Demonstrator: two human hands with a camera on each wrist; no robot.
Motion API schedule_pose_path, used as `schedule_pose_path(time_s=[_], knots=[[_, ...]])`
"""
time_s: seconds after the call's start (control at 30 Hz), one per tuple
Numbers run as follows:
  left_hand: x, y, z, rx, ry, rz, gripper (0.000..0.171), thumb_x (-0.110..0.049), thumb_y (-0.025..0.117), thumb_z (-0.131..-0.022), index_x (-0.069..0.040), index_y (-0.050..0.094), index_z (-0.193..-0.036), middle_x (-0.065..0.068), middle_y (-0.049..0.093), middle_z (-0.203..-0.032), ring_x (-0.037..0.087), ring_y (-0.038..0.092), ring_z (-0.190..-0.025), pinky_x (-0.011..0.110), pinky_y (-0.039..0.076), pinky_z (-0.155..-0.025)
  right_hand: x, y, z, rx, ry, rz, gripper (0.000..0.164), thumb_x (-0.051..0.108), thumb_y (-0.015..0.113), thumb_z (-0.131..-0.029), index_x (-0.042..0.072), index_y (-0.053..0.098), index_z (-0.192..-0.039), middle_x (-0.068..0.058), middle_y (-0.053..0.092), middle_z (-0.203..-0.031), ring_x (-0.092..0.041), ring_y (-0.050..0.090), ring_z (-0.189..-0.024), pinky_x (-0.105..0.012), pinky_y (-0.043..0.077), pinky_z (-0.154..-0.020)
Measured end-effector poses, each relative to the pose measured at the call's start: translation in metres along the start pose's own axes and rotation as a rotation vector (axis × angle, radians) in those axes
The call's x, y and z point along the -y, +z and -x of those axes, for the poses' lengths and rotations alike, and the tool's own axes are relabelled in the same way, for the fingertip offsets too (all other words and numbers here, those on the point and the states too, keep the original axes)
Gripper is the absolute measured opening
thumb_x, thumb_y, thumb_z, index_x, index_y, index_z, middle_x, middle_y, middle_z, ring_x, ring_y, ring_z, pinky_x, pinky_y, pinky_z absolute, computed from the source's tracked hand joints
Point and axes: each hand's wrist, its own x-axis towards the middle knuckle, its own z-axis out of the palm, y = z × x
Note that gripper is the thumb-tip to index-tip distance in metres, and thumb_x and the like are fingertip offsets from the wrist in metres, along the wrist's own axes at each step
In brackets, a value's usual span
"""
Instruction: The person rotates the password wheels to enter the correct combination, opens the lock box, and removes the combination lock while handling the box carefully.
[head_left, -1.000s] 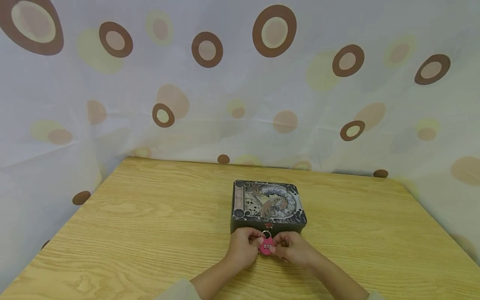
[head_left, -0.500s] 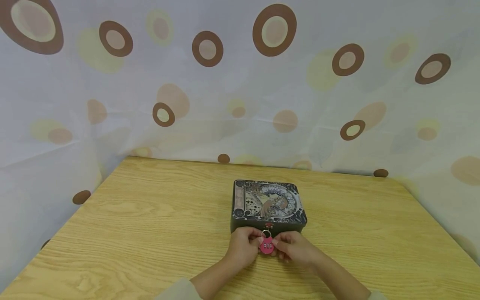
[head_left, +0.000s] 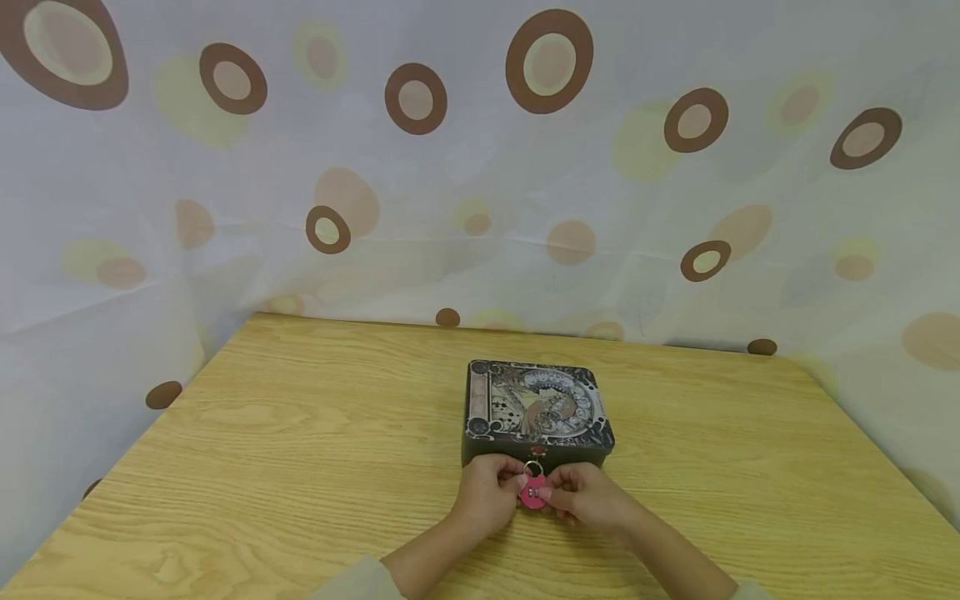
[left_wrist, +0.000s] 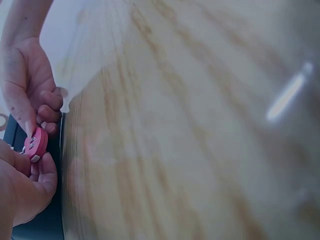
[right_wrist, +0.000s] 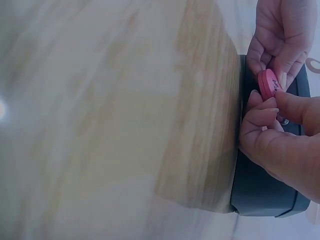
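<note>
A pink combination padlock (head_left: 532, 493) with small number dials hangs at the red clasp (head_left: 538, 451) on the front of a dark box (head_left: 536, 404) with a picture on its lid. My left hand (head_left: 483, 496) pinches the padlock's left side between thumb and fingers. From the right, my right hand (head_left: 588, 497) pinches it too, its thumb lying over the dials' right end. The left wrist view shows the padlock (left_wrist: 36, 143) between both hands, dials up. In the right wrist view the padlock (right_wrist: 269, 83) is partly covered by fingers. The dial numbers are too small to read.
The box rests on a wood-grain table (head_left: 322, 433), its front side towards me. Behind the table and along its sides hangs a pale sheet (head_left: 480, 167) with brown and yellow circles.
Half a second ago my right thumb was at the padlock's right edge and the dials showed; now it lies over their right end. The left hand and the box have not moved.
</note>
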Motion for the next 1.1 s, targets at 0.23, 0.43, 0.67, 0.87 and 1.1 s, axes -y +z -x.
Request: schedule_pose_path(time_s=[0.23, 0.43, 0.67, 0.87, 1.1], knots=[[0.0003, 0.0005, -0.0002, -0.005, 0.004, 0.0, 0.008, 0.005, 0.059, -0.083, 0.01, 0.065, -0.081, 0.014, 0.064, -0.072, 0.006, 0.05, -0.061, 0.016, 0.044, -0.05, -0.0013, -0.0006, -0.0001, -0.006, -0.016, 0.001, 0.02, 0.006, 0.054, -0.09, -0.013, 0.056, -0.091, 0.002, 0.049, -0.066, -0.008, 0.043, -0.058, -0.017, 0.037, -0.05], [0.0004, 0.0005, -0.0001, 0.003, -0.006, 0.02, 0.008, 0.005, 0.059, -0.083, 0.01, 0.065, -0.082, 0.014, 0.064, -0.073, 0.008, 0.053, -0.062, 0.016, 0.045, -0.051, -0.0006, -0.0037, 0.0014, -0.014, 0.001, 0.014, 0.026, 0.011, 0.047, -0.095, -0.013, 0.057, -0.092, 0.002, 0.052, -0.067, -0.009, 0.044, -0.061, -0.019, 0.039, -0.052], [0.0014, 0.0009, -0.0003, 0.004, -0.002, 0.04, 0.008, 0.006, 0.059, -0.083, 0.011, 0.065, -0.082, 0.015, 0.064, -0.072, 0.008, 0.053, -0.061, 0.016, 0.045, -0.05, 0.0011, -0.0048, 0.0016, -0.026, 0.022, 0.011, 0.026, 0.012, 0.045, -0.096, -0.012, 0.056, -0.096, 0.001, 0.049, -0.068, -0.009, 0.044, -0.062, -0.019, 0.039, -0.052], [0.0015, 0.0008, -0.0003, 0.005, -0.002, 0.041, 0.007, 0.006, 0.059, -0.082, 0.011, 0.065, -0.081, 0.015, 0.064, -0.072, 0.008, 0.053, -0.061, 0.016, 0.045, -0.051, 0.0005, -0.0008, 0.0013, -0.039, 0.02, 0.009, 0.027, 0.011, 0.047, -0.095, -0.014, 0.055, -0.101, 0.001, 0.049, -0.069, -0.01, 0.046, -0.064, -0.019, 0.04, -0.053], [0.0009, 0.0003, -0.0001, 0.01, -0.015, 0.05, 0.008, 0.006, 0.059, -0.083, 0.011, 0.065, -0.082, 0.015, 0.064, -0.071, 0.007, 0.052, -0.06, 0.016, 0.045, -0.05, -0.0004, 0.0019, -0.0001, -0.044, 0.017, -0.017, 0.027, 0.011, 0.048, -0.094, -0.015, 0.054, -0.101, 0.001, 0.049, -0.068, -0.01, 0.046, -0.063, -0.019, 0.04, -0.052]])
